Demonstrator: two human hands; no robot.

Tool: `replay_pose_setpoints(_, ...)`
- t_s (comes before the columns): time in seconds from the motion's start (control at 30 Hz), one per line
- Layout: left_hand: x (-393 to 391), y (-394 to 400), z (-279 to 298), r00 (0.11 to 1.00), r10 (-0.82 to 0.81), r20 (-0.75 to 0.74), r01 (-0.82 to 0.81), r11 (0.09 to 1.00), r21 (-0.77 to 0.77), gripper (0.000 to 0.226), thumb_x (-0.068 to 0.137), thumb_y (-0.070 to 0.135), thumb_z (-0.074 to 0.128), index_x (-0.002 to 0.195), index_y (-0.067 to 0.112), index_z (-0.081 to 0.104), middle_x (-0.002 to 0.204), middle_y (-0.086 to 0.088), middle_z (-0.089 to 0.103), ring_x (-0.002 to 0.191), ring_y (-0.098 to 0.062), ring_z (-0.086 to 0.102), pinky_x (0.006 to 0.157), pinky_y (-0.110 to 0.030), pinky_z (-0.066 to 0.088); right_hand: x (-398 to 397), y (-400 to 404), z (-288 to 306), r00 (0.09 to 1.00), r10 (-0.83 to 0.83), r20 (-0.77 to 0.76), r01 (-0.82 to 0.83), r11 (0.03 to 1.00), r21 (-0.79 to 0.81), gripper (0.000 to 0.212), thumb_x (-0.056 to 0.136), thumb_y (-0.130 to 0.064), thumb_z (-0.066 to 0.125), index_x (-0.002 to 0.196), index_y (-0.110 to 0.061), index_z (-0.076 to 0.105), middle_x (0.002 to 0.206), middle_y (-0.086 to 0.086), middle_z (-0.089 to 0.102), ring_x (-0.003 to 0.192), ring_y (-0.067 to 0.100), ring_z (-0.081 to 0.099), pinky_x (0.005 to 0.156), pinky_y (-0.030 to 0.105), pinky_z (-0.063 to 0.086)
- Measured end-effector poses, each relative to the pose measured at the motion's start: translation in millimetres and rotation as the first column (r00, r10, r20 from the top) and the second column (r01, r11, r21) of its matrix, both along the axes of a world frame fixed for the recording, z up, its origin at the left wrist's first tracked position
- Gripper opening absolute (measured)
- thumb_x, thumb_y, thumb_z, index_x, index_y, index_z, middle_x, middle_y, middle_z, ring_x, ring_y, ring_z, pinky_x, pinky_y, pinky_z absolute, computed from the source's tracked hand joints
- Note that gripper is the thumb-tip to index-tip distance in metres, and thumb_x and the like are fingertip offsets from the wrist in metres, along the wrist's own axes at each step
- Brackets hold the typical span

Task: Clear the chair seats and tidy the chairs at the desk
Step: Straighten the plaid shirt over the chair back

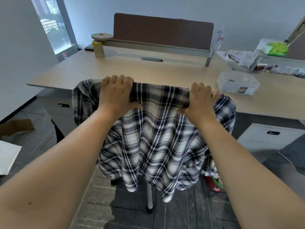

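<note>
A dark blue and white plaid shirt [153,138] hangs draped over the backrest of a chair, covering it down to near the floor. Only the chair's white leg and caster [149,198] show below the cloth. My left hand [115,95] grips the top of the backrest through the shirt on the left. My right hand [200,99] grips the same top edge on the right. The chair stands right at the front edge of the beige desk [148,70]. The seat is hidden by the shirt.
On the desk: a yellow-lidded jar [98,49] at back left, a clear plastic box [238,83] at right, clutter and a green bag [275,48] beyond. Drawer units [270,134] stand under the desk. Cardboard [16,126] and white sheet lie on the floor left; a red-green item [214,182] lies beside the chair.
</note>
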State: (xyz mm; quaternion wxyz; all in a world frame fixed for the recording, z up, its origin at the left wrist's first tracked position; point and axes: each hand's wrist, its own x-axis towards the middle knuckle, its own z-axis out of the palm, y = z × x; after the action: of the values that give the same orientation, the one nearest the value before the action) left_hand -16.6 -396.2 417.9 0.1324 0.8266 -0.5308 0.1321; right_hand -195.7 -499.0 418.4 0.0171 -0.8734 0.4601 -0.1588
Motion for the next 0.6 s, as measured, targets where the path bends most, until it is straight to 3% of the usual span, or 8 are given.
replay_pose_setpoints(0.2, 37.3, -42.2, -1.4, 0.994, -0.068, -0.088, 0.066, 0.998, -0.024, 0.076, 0.067, 0.044, 0.072, 0.120, -0.001, 0.042, 0.123, -0.020, 0.047, 0.115, -0.035, 0.038, 0.103, -0.041, 0.025, 38.5, -42.2, 1.8, 1.000, -0.026, -0.012, 0.027, 0.999, 0.017, 0.048, 0.079, -0.019, 0.070, 0.114, -0.006, 0.040, 0.122, 0.014, 0.043, 0.121, 0.031, 0.034, 0.113, 0.054, 0.012)
replay_pose_setpoints(0.6, 94.2, -95.0, 4.4, 0.990, -0.086, -0.110, 0.083, 0.996, -0.034, 0.074, 0.066, 0.038, 0.076, 0.118, -0.002, 0.043, 0.119, -0.022, 0.046, 0.111, -0.035, 0.038, 0.096, -0.036, 0.022, 91.1, -94.0, 3.7, 1.000, -0.002, -0.006, 0.002, 1.000, -0.012, 0.042, 0.080, -0.007, 0.063, 0.116, -0.008, 0.040, 0.119, 0.013, 0.043, 0.115, 0.030, 0.036, 0.111, 0.051, 0.017)
